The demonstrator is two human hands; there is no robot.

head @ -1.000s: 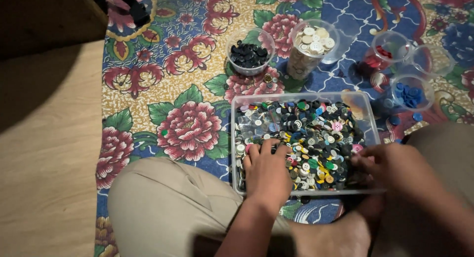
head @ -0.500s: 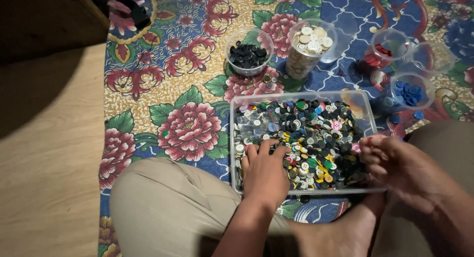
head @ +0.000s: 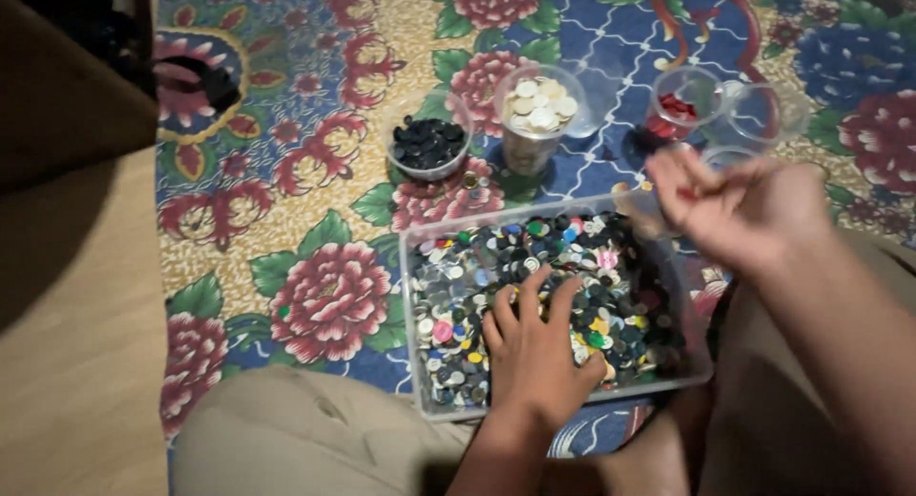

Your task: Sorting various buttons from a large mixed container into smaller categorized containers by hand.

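Sorting step: left hand point(head: 534, 348) is lying spread, gripping nothing, on the buttons point(head: 582, 286) in the clear tub point(head: 412, 343), while right hand point(head: 739, 205) is hovering pinched, contents unclear, nearing the red cup point(head: 679, 110), needing careful aim.

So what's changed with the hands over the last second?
The right hand has lifted out of the clear tray of mixed buttons and moved up toward the small cups, fingers pinched; what it holds is unclear. The left hand stays spread on the buttons. The cups have not moved.
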